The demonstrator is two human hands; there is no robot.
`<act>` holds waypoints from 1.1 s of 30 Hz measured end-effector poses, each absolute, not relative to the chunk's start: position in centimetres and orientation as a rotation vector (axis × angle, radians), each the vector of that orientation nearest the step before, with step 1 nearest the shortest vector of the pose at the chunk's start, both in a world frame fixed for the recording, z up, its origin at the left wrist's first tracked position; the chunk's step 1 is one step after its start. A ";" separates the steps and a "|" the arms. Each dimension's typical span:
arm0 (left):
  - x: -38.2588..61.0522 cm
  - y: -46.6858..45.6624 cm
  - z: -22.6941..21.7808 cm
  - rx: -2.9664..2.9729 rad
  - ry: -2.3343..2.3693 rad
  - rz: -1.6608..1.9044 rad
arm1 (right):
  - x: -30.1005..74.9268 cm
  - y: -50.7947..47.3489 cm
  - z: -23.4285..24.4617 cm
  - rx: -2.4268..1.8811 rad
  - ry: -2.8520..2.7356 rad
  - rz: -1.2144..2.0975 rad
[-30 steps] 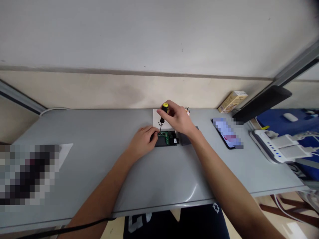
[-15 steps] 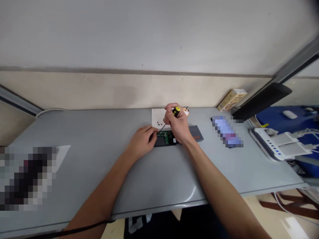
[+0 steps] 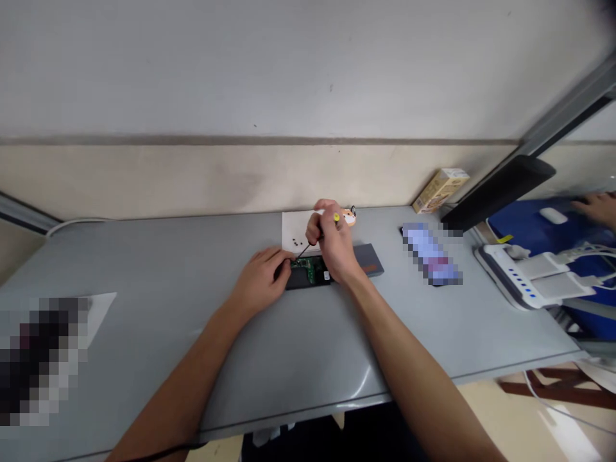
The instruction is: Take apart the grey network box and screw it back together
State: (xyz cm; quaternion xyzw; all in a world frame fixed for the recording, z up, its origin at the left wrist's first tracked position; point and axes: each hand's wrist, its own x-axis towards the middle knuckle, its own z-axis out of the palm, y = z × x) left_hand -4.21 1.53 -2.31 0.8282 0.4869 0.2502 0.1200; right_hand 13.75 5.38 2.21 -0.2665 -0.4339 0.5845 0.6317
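In the head view, the right hand [image 3: 333, 247] grips a screwdriver [image 3: 336, 217], its tip by the green board [image 3: 310, 272] in a black case [image 3: 297, 279], nearer the worktop's [image 3: 158, 263] back edge. The left hand [image 3: 262, 278] holds the case's left end. Pushing too hard could make the tip slip.

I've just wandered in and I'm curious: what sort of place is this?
Probably a shared office or workroom: a grey desk against a wall, a screwdriver held at a green circuit board, and another person's hand beside a white computer mouse on a blue surface.
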 end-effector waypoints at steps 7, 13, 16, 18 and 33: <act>-4.3 1.5 -2.4 2.437 1.442 0.715 | 14.5 5.6 2.2 -0.604 -0.919 1.461; -4.5 1.7 -2.5 2.455 1.412 0.712 | 14.0 5.5 1.8 -0.710 -1.034 1.241; -4.5 1.7 -2.6 2.465 1.407 0.727 | 14.2 5.5 2.2 -0.623 -1.016 1.344; -4.6 1.6 -2.6 2.477 1.398 0.742 | 14.6 5.4 2.4 -0.588 -0.999 1.422; -4.4 1.4 -1.9 2.484 1.371 0.725 | 16.0 4.1 3.8 -0.663 -1.377 0.978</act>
